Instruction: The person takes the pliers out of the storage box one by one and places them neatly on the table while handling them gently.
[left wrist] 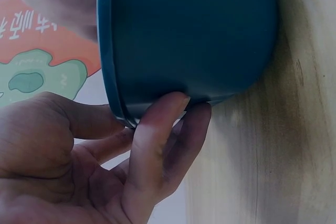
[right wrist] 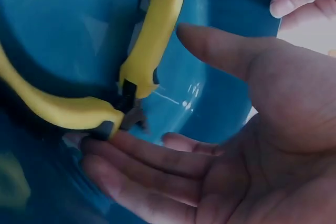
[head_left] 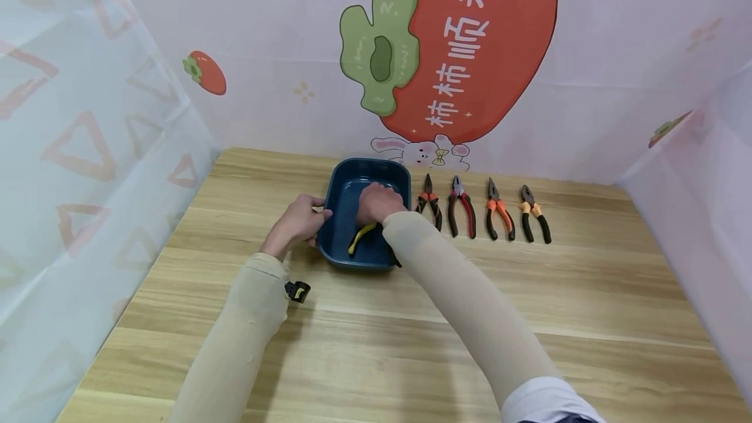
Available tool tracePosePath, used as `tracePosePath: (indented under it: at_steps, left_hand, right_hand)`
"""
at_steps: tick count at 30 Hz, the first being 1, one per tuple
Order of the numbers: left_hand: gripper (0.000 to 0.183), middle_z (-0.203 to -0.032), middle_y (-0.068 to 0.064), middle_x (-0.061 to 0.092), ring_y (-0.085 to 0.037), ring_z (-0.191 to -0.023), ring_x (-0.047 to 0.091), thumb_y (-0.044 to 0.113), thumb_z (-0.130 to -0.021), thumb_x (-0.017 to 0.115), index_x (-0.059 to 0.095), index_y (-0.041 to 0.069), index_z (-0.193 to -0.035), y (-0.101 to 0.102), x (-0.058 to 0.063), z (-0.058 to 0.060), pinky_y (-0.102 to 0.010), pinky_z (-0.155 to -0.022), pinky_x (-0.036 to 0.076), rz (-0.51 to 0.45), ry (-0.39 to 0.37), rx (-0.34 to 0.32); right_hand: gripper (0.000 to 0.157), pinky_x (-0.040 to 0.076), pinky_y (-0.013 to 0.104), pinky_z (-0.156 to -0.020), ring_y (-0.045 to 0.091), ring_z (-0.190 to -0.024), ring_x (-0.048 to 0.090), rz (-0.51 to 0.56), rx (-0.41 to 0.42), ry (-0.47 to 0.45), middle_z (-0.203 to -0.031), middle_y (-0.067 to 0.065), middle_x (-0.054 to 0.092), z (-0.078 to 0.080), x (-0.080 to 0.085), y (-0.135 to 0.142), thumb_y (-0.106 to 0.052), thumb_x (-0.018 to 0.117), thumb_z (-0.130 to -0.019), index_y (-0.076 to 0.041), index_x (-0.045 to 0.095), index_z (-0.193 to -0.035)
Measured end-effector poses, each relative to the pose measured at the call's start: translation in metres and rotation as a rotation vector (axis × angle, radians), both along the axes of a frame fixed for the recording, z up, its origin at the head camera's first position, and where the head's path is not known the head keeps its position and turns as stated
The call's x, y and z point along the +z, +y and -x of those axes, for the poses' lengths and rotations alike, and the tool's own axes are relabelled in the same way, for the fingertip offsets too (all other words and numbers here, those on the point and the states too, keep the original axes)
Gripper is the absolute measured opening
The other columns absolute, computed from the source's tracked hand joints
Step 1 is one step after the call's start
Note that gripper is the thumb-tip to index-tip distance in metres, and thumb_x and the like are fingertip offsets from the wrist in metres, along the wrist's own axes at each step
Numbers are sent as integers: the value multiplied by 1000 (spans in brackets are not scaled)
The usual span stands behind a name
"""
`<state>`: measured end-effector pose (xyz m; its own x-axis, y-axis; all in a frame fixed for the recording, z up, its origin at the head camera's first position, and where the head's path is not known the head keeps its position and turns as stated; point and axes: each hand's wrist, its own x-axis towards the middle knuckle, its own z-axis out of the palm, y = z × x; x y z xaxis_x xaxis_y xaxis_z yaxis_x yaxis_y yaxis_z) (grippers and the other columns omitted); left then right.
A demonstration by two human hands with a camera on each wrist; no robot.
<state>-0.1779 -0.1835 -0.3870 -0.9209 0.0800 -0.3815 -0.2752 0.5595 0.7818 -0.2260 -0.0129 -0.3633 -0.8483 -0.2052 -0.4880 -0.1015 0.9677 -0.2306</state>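
Observation:
A dark blue rectangular bin point(head_left: 337, 240) stands on the wooden table. My left hand point(head_left: 299, 219) grips its left side; in the left wrist view the thumb is at the rim and curled fingers point(left wrist: 149, 145) press the outer wall. My right hand point(head_left: 378, 203) reaches down inside the bin. Pliers with yellow-and-black handles point(right wrist: 157, 30) lie in there, handles spread. In the right wrist view, my extended fingers point(right wrist: 152, 166) touch the pliers near the head, while the thumb stays apart from them. The head view mostly hides the pliers behind my right hand and sleeve.
Right of the bin lie several pliers in a row: black-and-orange point(head_left: 433, 204), red-and-black point(head_left: 462, 209), orange point(head_left: 499, 211) and yellow-and-black point(head_left: 534, 215). A small black strapped device point(head_left: 297, 291) sits at my left wrist. A printed cloth wall point(head_left: 282, 116) borders the table point(head_left: 587, 279).

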Motion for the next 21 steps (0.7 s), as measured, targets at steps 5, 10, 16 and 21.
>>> tracePosePath:
  at_steps: [5, 10, 16, 21]
  left_hand:
    - [51, -99, -24, 64, -16, -49, 57, 14, -107, 51, 39, -3, -153, -1, 0, 0, -46, -60, 61, -7, 12, -10]
    - [49, -93, -21, 63, -16, -49, 56, 13, -107, 51, 40, -4, -152, 1, 0, 0, -43, -57, 61, 4, 23, -14]
    - [48, -88, -19, 61, -17, -49, 57, 13, -107, 51, 42, -3, -152, 2, 0, -1, -41, -56, 60, 24, 26, -24]
    - [49, -96, -24, 64, -16, -49, 58, 13, -107, 51, 41, -3, -152, 1, 1, -1, -41, -56, 60, 21, 23, -17]
  right_hand:
    - [76, 44, 51, -108, 35, -116, 50, 92, 9, -69, -140, 19, 50, 8, 1, -2, -40, 72, -93, 1, 38, -147]
    - [78, 43, 53, -110, 35, -120, 49, 160, 41, -117, -144, 18, 48, 13, 2, -5, -39, 70, -96, 0, 32, -152]
    - [79, 41, 54, -112, 33, -122, 51, 146, 75, -71, -146, 17, 49, 13, -1, -10, -41, 73, -94, -3, 35, -151]
    - [75, 47, 58, -102, 34, -114, 54, -30, 55, 5, -135, 12, 58, 2, -1, -18, -53, 79, -86, -9, 54, -142]
